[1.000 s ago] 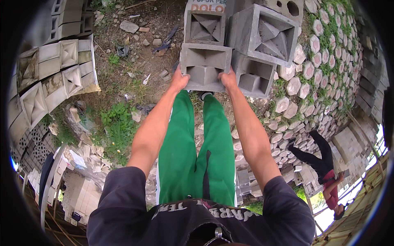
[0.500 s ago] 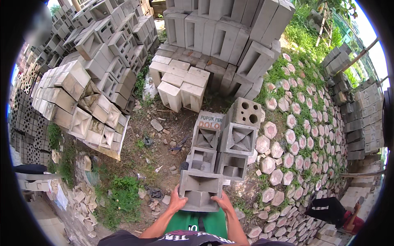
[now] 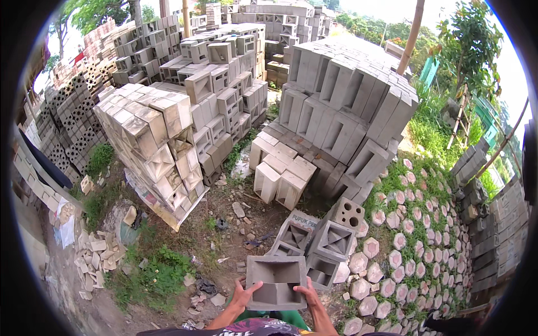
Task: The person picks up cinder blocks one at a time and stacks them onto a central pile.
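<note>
A grey concrete vent block (image 3: 277, 267) is held up in front of my body, its hollow face with an angled inner wedge turned up toward me. My left hand (image 3: 242, 295) grips its left side, thumb over the near edge. On the opposite side my right hand (image 3: 308, 294) clasps it the same way. Just beyond the held block, a small group of blocks rests on the ground: a vent block with a pyramid-like pattern (image 3: 334, 241), a block with round holes (image 3: 347, 213), and further grey vent blocks (image 3: 297, 235) on a printed sack (image 3: 303, 219).
Pale blocks (image 3: 284, 179) sit before a tall grey block stack (image 3: 342, 112). A weathered stack (image 3: 154, 145) stands at left, near broken rubble (image 3: 100, 252) and green weeds (image 3: 157, 280). Hexagonal pavers (image 3: 386, 285) with grass between them cover the right side. A bamboo pole (image 3: 412, 36) rises behind.
The view has tilted upward and shows more of the far stacks. Both hands still hold the vent block, now lower in the picture. The person at lower right has mostly left the view.
</note>
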Demonstrator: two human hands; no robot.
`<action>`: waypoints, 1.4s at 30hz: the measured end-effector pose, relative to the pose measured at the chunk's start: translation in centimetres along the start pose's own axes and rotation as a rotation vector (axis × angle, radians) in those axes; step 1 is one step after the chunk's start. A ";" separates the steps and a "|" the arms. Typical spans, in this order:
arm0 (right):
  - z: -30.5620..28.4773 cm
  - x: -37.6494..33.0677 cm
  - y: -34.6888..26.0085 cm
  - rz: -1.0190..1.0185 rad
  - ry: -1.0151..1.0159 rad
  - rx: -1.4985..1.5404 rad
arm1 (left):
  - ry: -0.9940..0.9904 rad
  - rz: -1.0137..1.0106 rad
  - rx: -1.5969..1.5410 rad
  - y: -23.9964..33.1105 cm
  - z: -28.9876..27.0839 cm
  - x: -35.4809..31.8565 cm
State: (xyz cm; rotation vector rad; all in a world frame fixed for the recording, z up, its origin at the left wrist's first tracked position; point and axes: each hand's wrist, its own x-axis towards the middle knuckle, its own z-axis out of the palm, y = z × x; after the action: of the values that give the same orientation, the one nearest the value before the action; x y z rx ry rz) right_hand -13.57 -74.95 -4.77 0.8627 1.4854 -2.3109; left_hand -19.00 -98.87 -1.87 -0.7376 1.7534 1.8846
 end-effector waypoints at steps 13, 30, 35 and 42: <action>19.8 -4.5 -6.7 -0.151 -0.424 -0.418 | -0.058 0.329 -0.784 2.0 -15.8 -6.2; 43.0 -6.1 0.4 0.310 -1.430 -0.443 | 0.883 0.703 -1.112 -1.1 -22.0 -23.5; 47.1 -6.7 3.8 0.677 -1.562 -0.573 | 1.097 0.801 -1.234 -2.5 -20.2 -24.5; 48.9 -9.5 8.6 0.855 -1.823 -0.782 | 1.499 0.738 -1.390 -5.4 -16.2 -24.6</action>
State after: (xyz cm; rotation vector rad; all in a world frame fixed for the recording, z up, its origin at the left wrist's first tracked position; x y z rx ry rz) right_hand -18.22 -123.25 9.32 -0.6728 0.6275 -0.8263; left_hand 4.18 -113.95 9.58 -2.8369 0.7659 3.4474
